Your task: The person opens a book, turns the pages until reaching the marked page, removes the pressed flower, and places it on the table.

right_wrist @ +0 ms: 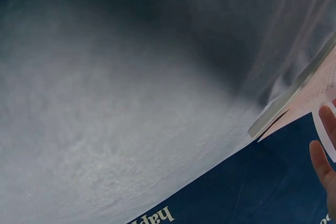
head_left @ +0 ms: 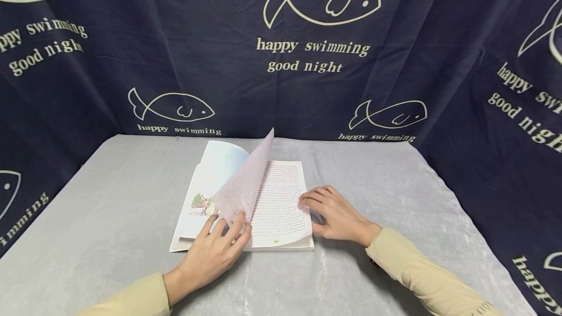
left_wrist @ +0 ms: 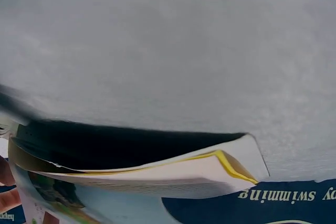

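An open book [head_left: 281,204] lies on the table, with printed text on its right page and a small coloured picture on its left page [head_left: 201,194]. One leaf [head_left: 246,179] stands up at a slant between the two sides, its top corner raised. At the lower part of that leaf, my left hand [head_left: 215,250] rests its extended fingers against the paper. Beside the book's right edge, my right hand [head_left: 338,213] lays its fingertips on the margin of the text page, thumb apart below them. Loosely spread right fingers [right_wrist: 320,161] also show in the right wrist view.
A grey cloth covers the table [head_left: 386,169]. Dark blue curtains [head_left: 246,82] with white fish drawings and lettering hang behind and along both sides. In the left wrist view, the book's bent page edges [left_wrist: 210,166] rise off the cloth.
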The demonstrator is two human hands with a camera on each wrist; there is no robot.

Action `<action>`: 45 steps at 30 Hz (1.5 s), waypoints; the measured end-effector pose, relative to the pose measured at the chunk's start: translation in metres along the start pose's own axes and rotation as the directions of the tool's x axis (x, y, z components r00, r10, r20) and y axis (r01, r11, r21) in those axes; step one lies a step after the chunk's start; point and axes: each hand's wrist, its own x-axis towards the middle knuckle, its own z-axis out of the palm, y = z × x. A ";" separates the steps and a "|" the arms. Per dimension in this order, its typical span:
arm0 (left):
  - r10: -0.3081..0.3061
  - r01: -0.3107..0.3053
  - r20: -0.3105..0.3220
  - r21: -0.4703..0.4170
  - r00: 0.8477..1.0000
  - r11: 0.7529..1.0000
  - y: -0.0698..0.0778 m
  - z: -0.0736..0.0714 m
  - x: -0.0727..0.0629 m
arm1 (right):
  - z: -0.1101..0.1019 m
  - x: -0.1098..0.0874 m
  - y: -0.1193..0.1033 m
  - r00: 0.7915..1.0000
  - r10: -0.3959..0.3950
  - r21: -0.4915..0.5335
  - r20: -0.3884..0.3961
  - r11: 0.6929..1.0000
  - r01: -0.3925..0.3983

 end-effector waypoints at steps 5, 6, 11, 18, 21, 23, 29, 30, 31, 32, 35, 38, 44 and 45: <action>-0.038 0.038 0.014 0.007 0.999 0.999 0.002 -0.002 0.000 | -0.001 0.001 0.001 0.998 0.070 -0.025 -0.010 0.997 -0.070; -0.044 0.043 0.021 0.017 0.999 0.999 0.003 -0.003 -0.001 | -0.001 0.002 0.001 0.997 0.082 -0.029 -0.012 0.996 -0.083; -0.061 0.056 0.063 0.077 0.996 0.995 0.004 -0.006 0.000 | 0.000 0.003 0.002 0.990 0.129 -0.038 -0.049 0.991 -0.131; -0.070 0.056 0.097 0.139 0.993 0.989 0.006 -0.007 0.000 | 0.001 0.003 0.003 0.978 0.204 -0.020 -0.047 0.978 -0.206; -0.069 0.054 0.101 0.146 0.993 0.988 0.006 -0.007 0.000 | 0.001 0.002 0.003 0.971 0.234 -0.017 -0.039 0.972 -0.235; -0.069 0.053 0.108 0.148 0.992 0.988 0.006 -0.007 0.000 | 0.002 0.002 0.004 0.970 0.241 -0.014 -0.038 0.970 -0.242; -0.093 0.075 0.110 0.160 0.990 0.984 0.009 -0.006 -0.001 | 0.001 0.003 0.004 0.970 0.242 -0.014 -0.039 0.970 -0.243; -0.101 0.084 0.101 0.160 0.990 0.984 0.009 -0.006 -0.001 | 0.000 0.003 0.004 0.969 0.243 -0.014 -0.039 0.970 -0.244; -0.107 0.091 0.093 0.161 0.990 0.983 0.010 -0.006 -0.001 | 0.000 0.003 0.004 0.968 0.247 -0.014 -0.037 0.969 -0.248; -0.111 0.095 0.091 0.166 0.990 0.982 0.010 -0.006 -0.001 | 0.000 0.003 0.004 0.967 0.251 -0.012 -0.037 0.968 -0.252; -0.122 0.107 0.078 0.176 0.990 0.979 0.012 -0.007 0.000 | -0.001 0.004 0.004 0.963 0.268 -0.005 -0.030 0.963 -0.269; -0.124 0.110 0.073 0.175 0.990 0.978 0.013 -0.007 0.001 | -0.001 0.005 0.004 0.958 0.287 0.008 -0.025 0.958 -0.287; -0.113 0.092 0.109 0.183 0.988 0.979 0.014 -0.008 0.002 | -0.002 0.006 0.003 0.950 0.309 0.029 -0.032 0.951 -0.309; -0.111 0.087 0.123 0.184 0.986 0.979 0.014 -0.008 0.002 | -0.002 0.006 0.002 0.950 0.309 0.034 -0.033 0.951 -0.308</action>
